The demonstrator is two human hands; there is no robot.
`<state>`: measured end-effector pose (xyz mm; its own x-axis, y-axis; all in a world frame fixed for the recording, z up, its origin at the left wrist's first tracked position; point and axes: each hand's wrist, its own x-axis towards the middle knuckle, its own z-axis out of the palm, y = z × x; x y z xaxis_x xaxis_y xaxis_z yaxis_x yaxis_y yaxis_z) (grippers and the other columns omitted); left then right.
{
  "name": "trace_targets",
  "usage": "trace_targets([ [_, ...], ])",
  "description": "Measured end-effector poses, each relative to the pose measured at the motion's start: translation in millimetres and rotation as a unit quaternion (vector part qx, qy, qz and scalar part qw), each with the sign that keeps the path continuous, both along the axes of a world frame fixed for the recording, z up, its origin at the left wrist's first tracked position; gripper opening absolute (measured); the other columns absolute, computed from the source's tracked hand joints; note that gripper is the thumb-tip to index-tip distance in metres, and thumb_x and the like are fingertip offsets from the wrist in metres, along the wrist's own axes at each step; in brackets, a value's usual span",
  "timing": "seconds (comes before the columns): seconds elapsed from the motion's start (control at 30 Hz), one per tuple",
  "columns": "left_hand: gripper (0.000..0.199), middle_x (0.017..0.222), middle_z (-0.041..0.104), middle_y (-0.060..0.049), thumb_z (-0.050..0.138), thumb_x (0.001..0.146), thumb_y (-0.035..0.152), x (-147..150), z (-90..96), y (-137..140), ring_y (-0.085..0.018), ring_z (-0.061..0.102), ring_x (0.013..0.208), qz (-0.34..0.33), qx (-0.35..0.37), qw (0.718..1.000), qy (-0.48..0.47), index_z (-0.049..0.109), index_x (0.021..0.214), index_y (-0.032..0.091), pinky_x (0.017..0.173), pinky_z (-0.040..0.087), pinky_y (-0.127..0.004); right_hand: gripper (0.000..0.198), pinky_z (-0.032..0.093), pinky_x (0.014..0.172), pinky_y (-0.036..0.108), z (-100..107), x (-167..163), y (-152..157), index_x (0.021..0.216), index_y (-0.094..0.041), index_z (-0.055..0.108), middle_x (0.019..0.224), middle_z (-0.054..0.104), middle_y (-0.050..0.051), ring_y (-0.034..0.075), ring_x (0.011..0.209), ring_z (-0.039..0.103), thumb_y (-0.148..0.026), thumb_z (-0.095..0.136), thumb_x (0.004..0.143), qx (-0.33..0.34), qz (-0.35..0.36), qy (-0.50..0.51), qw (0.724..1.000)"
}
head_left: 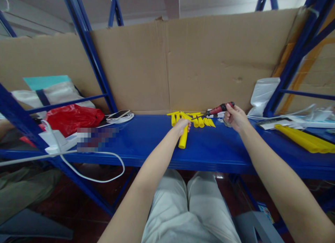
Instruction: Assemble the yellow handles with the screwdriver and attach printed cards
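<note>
My left hand (185, 126) is wrapped round a yellow plastic tube (183, 141) with a crosspiece at its top, held over the blue shelf top. My right hand (235, 116) grips the end of a red and black screwdriver (217, 109). Its thin shaft points left and reaches close to the top of the held tube; whether the tip touches is too small to tell. Behind my left hand stand several similar yellow T-shaped pieces (200, 121). Small flat yellow pieces (209, 122) lie beside them, and tiny metal parts (221, 120) sit near my right hand.
Long yellow tubes (305, 138) lie at the right. A white pouch (263, 96) leans on the cardboard wall (204, 61). To the left are a red plastic bag (73, 118), a phone (119, 114) on coiled white cable, and a cable loop (119, 157) hanging over the edge.
</note>
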<state>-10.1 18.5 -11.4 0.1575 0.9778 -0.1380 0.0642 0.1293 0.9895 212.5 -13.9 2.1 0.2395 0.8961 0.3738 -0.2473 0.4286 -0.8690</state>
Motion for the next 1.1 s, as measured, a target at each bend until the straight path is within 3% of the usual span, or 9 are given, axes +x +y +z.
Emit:
trace_targets([
  [0.6,0.019,0.047,0.042,0.006,0.051,0.074,0.005,-0.5,-3.2,1.2,-0.005,0.036,0.036,-0.029,0.007,0.999,-0.028,0.043,0.064,0.018,0.039,0.030,-0.017,0.050,0.027,0.033,0.019,-5.3,1.7,5.4,0.069,-0.023,0.038,0.041,0.030,-0.011,0.006,0.035,0.036,-0.050,0.079,0.062,0.021,-0.055,0.041,0.997],
  [0.77,0.018,0.046,0.041,0.006,0.050,0.076,0.005,-0.1,-3.0,1.1,-0.005,0.036,0.035,-0.028,0.006,0.999,-0.026,0.043,0.066,0.019,0.038,0.029,-0.016,0.051,0.026,0.032,0.018,-5.8,0.7,6.2,0.067,-0.023,0.037,0.040,0.032,-0.011,0.006,0.034,0.033,-0.047,0.081,0.058,-0.007,-0.050,0.046,0.998],
  [1.1,0.017,0.047,0.042,0.006,0.050,0.073,0.004,0.4,-3.0,0.7,-0.005,0.036,0.036,-0.030,0.008,0.999,-0.032,0.044,0.064,0.018,0.040,0.030,-0.018,0.045,0.026,0.032,0.017,-9.2,-2.7,7.9,0.066,-0.022,0.038,0.039,0.033,-0.011,0.005,0.033,0.032,-0.040,0.079,0.063,-0.075,-0.032,0.003,0.997],
])
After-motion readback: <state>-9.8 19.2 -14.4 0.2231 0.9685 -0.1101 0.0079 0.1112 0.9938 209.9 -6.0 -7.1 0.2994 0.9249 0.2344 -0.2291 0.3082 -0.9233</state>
